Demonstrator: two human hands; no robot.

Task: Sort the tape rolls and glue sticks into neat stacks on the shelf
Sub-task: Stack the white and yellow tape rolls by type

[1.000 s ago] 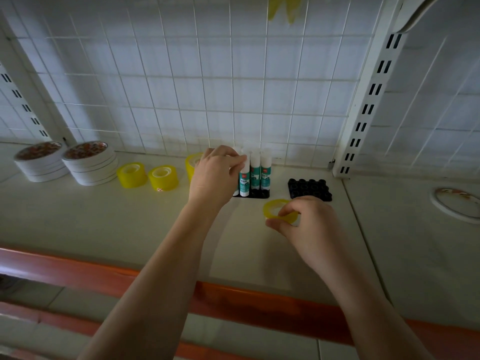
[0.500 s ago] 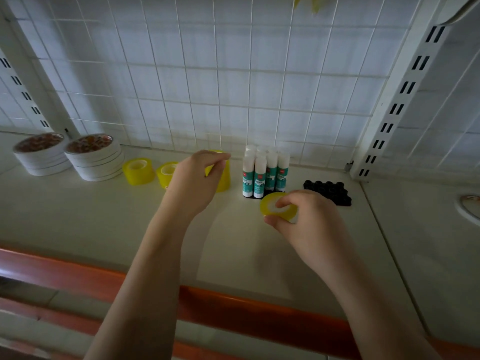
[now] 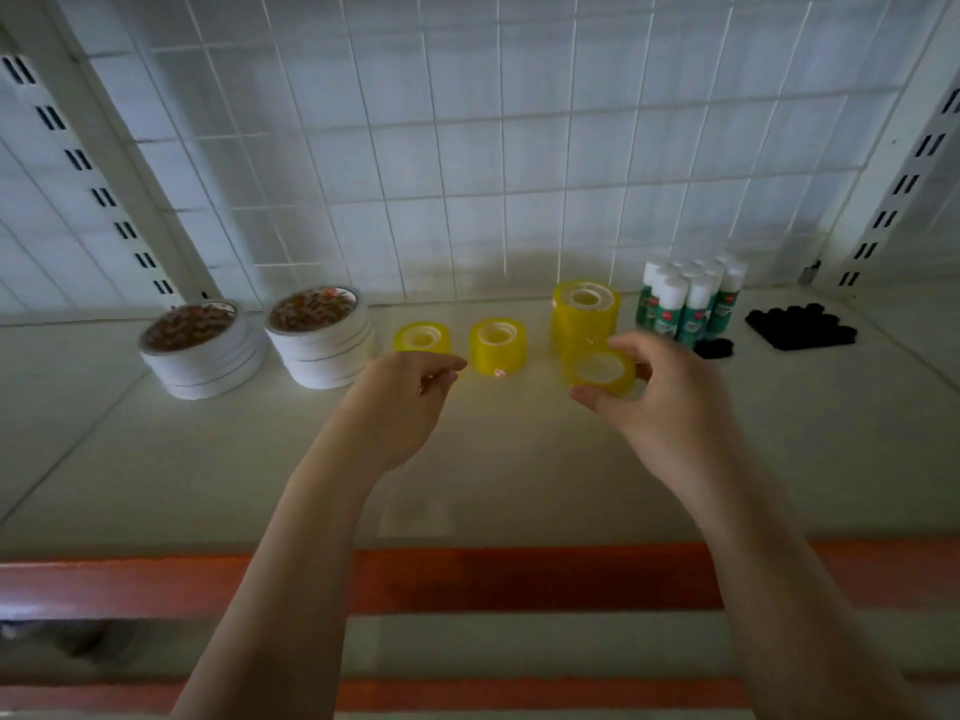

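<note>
1. Toward the right of the pale shelf [image 3: 156, 459], the right hand [image 3: 660, 402] pinches a small translucent yellow tape roll [image 3: 600, 373] between thumb and curled fingers, hole facing up; held flat like this, it looks ready to go down level on a stack.
2. Just behind that roll stands the tall yellow tape stack [image 3: 585, 314] against the white wire-grid back panel [image 3: 467, 148]. The held roll sits in front of its base, so I judge this stack to be the likely target, and the roll would have to rise above its top first.
3. Further left, two single yellow tape rolls [image 3: 496, 345] lie flat on the shelf, apart from each other and not yet stacked.
4. The left hand [image 3: 405, 392] hovers close in front of the leftmost of these, fingers loosely curled and holding nothing, probably placed to take that roll next.
5. At the far left, two stacks of white tape rolls [image 3: 260, 345] with patterned tops stand side by side, already neat.
6. To the right of the tall stack, white-capped glue sticks with green labels [image 3: 685, 304] stand upright and bunched together, beside a black moulded tray [image 3: 800, 330], presumably the holder that keeps them standing.
</note>
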